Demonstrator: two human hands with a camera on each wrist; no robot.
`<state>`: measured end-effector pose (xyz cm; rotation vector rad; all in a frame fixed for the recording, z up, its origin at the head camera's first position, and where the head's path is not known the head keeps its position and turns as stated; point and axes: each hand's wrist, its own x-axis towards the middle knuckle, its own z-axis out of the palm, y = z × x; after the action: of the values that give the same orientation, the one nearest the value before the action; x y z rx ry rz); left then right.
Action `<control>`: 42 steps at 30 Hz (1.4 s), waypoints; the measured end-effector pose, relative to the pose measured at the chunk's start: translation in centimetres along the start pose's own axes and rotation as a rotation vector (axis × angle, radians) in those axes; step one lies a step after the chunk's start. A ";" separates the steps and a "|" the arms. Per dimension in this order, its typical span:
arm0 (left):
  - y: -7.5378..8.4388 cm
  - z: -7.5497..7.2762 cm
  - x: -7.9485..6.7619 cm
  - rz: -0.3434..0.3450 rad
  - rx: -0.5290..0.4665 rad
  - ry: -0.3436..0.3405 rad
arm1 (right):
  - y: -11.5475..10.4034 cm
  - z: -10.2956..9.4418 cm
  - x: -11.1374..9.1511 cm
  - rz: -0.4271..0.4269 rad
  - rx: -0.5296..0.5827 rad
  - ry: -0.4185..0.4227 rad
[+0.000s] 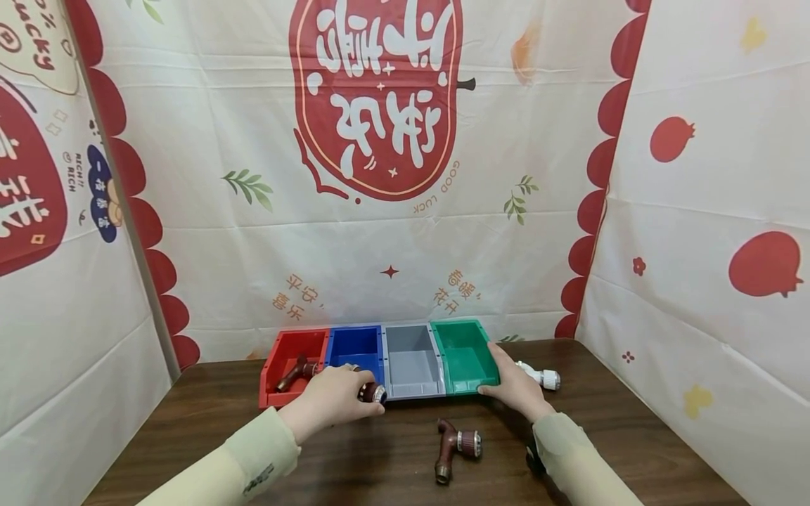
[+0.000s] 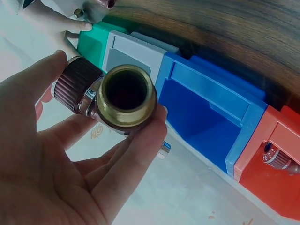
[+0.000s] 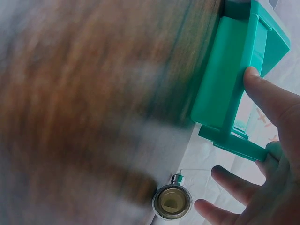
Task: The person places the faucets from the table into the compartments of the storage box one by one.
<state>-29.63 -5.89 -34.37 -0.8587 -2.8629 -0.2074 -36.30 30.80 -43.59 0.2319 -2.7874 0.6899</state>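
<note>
My left hand [image 1: 332, 397] holds a brown tap [image 2: 126, 96] between thumb and fingers, above the front of the blue bin [image 1: 357, 344]. The tap's brass threaded opening faces the left wrist camera, its ribbed knob beside the thumb. My right hand [image 1: 515, 383] grips the front right corner of the green bin [image 3: 229, 79]; the thumb presses on the rim and other fingers spread along the outside. Another brown tap [image 1: 297, 372] lies in the red bin [image 1: 272, 379]. A third brown tap [image 1: 446, 450] rests on the table before the bins.
Between the blue and green bins stands a grey bin [image 1: 411, 355]. A white tap [image 1: 547, 379] lies on the wooden table [image 1: 380, 464] beyond my right hand, partly hidden. Printed cloth [image 1: 392, 246] hangs behind the row and at both sides.
</note>
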 end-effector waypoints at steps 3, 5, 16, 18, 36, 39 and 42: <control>-0.1 0.2 0.1 -0.015 -0.005 0.000 | -0.1 0.0 0.0 -0.009 -0.003 0.006; -0.2 0.2 0.1 -0.020 -0.004 0.004 | -0.1 0.0 0.0 -0.010 -0.005 0.008; -0.8 0.4 0.2 -0.029 0.004 0.017 | 0.0 0.1 -0.1 -0.007 -0.004 0.004; -0.9 0.5 0.3 -0.031 0.002 0.012 | 0.0 0.1 -0.1 -0.005 0.000 0.002; -1.4 0.4 1.0 -0.067 -0.010 0.005 | 0.3 0.5 0.0 0.004 0.007 0.001; -1.4 0.2 1.1 -0.070 -0.007 0.009 | 0.3 0.4 0.1 -0.001 0.003 0.008; -1.5 0.0 1.2 -0.073 -0.010 0.011 | 0.3 0.3 0.1 -0.001 0.004 0.010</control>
<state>-31.49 -6.49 -34.32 -0.7537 -2.8879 -0.2335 -36.56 30.86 -43.94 0.2292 -2.7763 0.6941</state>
